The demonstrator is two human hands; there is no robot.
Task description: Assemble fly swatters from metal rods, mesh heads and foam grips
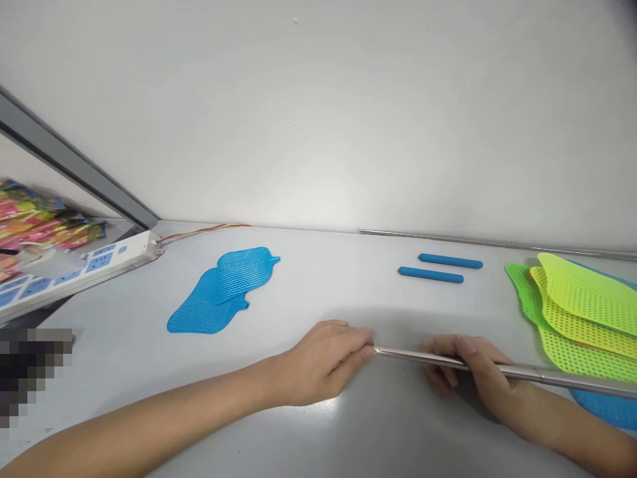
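A thin silver metal rod (403, 354), with sections that look telescopic, lies across both hands and runs out past the right edge of the view. My left hand (331, 362) is closed, pinching the rod's narrow tip between thumb and fingers. Farther along, my right hand (490, 385) holds the rod with the thumb on top and the fingers beneath. Beyond my right hand are two blue handle grips (430, 274), side by side on the table. Two blue perforated flyswatter heads (243, 275) overlap beyond my left forearm.
Yellow and green flyswatter heads (587, 292) are piled at the right, with blue ones partly under them. More metal rods (472, 241) lie along the wall. At the left are a white power strip (134, 251) with a plugged-in adapter, a wire and colourful packets (44, 222).
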